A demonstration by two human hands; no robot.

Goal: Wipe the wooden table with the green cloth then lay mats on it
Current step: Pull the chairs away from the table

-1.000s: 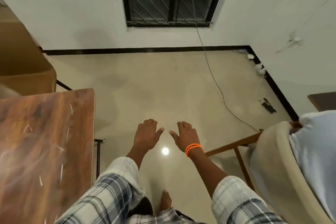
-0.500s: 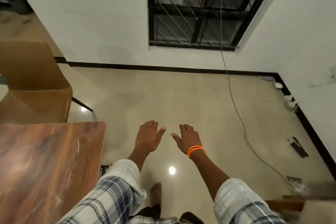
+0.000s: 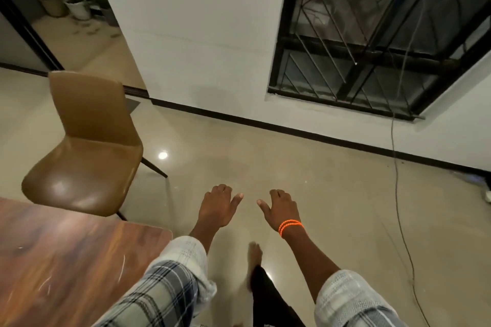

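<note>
View has swung left since the earlier frame, bringing the chair [image 3: 87,151] in. Both hands empty and released; left hand [image 3: 216,207] nearer the desk [image 3: 66,268] at lower left than right hand [image 3: 281,210]. Cloth and mats unseen.

The table [image 3: 66,260] is glossy reddish wood, its top marked with pale scratches near the right edge. The chair [image 3: 87,151] has a smooth, shiny brown shell, and the floor [image 3: 332,194] is polished and reflective. Woven plaid cloth forms the sleeves [image 3: 170,281].
</note>
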